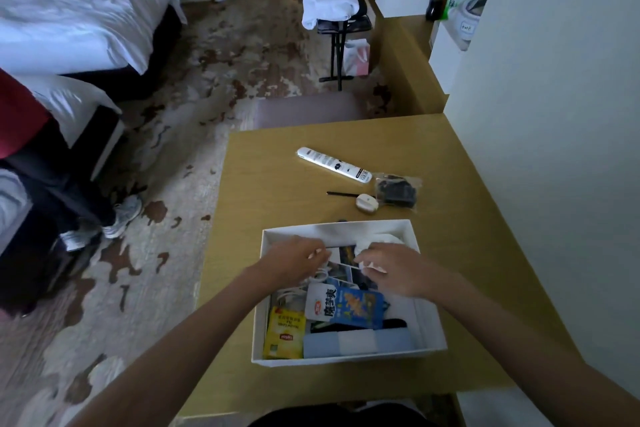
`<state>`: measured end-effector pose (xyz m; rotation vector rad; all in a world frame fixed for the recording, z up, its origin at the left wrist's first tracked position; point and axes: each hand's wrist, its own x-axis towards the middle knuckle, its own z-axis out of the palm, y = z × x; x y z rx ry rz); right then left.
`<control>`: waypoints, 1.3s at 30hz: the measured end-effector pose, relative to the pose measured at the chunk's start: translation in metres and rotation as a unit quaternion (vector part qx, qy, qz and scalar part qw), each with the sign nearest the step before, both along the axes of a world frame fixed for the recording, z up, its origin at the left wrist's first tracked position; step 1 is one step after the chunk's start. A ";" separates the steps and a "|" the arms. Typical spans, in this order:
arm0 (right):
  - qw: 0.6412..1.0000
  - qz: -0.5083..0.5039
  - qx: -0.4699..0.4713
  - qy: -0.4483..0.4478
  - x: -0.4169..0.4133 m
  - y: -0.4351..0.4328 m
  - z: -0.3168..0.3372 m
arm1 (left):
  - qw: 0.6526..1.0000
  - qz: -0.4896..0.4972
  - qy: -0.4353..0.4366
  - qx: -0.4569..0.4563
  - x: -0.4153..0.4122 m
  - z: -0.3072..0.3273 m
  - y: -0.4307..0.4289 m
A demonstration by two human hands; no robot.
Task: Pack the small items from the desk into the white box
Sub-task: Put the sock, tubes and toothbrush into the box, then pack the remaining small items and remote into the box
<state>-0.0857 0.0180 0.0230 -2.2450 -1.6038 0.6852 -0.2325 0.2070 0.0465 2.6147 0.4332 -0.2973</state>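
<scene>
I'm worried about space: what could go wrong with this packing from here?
The white box already looks crowded around the snack packet and yellow tea packet, so the long white tube may not lie flat. The thin black stick and small white oval item, still on the desk, are easily overlooked.

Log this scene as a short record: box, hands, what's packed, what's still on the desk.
box: white box, on desk
left hand: pinches photo card in box
right hand: pinches photo card
packed: yellow tea packet, blue snack packet
unpacked: white tube, black stick, white oval item, bagged black item
</scene>
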 end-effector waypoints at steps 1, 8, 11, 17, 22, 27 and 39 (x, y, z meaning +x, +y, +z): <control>1.000 -0.009 0.026 0.005 0.008 -0.001 0.005 | 1.000 0.017 -0.009 -0.010 0.005 0.002 -0.001; 0.988 -0.052 0.142 -0.010 0.068 0.009 0.014 | 0.985 0.131 -0.096 -0.055 0.046 0.014 0.001; 0.986 -0.088 0.141 0.023 0.090 0.023 0.008 | 0.980 0.159 -0.112 -0.043 0.061 0.011 0.007; 0.991 -0.127 0.013 0.028 0.122 0.066 -0.019 | 0.988 0.143 -0.034 -0.053 0.091 -0.011 0.036; 0.987 -0.142 -0.062 -0.049 0.138 0.103 -0.046 | 0.996 0.043 0.064 -0.053 0.119 -0.043 0.062; 0.979 -0.141 -0.125 -0.083 0.149 0.128 -0.075 | 0.988 -0.062 0.135 -0.034 0.153 -0.082 0.076; 0.983 -0.181 0.013 0.005 0.166 0.114 -0.082 | 0.971 -0.171 0.163 -0.042 0.188 -0.121 0.075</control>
